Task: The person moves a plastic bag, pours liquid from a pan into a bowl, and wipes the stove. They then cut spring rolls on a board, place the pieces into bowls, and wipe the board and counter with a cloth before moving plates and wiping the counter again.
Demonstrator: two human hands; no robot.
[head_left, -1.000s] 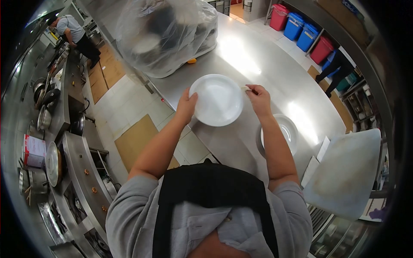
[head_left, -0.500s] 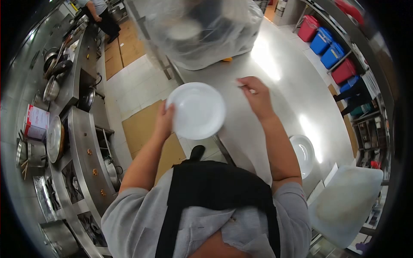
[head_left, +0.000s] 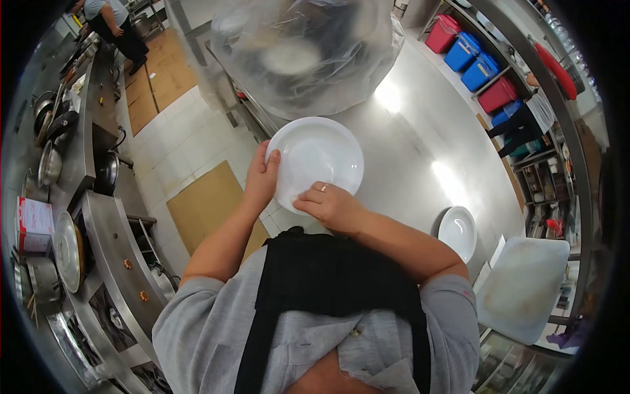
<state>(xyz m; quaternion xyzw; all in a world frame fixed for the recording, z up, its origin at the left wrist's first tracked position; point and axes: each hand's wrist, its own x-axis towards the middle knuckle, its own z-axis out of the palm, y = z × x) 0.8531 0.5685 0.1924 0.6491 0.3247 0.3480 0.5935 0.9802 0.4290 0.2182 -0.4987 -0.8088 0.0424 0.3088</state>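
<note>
A round white plate (head_left: 316,154) is held up in front of me, its inside facing the camera. My left hand (head_left: 264,172) grips its left rim, thumb on the upper face and fingers behind. Over the near part of the plate is my right hand (head_left: 335,207), a ring on one finger. Its fingers are drawn together at the plate's surface; what they pinch, if anything, is hidden. A second white dish (head_left: 457,231) rests on the steel table (head_left: 410,171) to my right, beyond my right forearm.
Clear plastic sheeting (head_left: 308,65) covers a bulky object at the table's far end. A pale cutting board (head_left: 525,289) stands at the right. Stoves and pans (head_left: 69,253) line the left. Another person (head_left: 108,26) stands far left; someone's striped sleeve (head_left: 539,113) shows at right.
My right hand has come from above the table, where it pinched something small and whitish, onto the near part of the plate. The plate has shifted slightly right.
</note>
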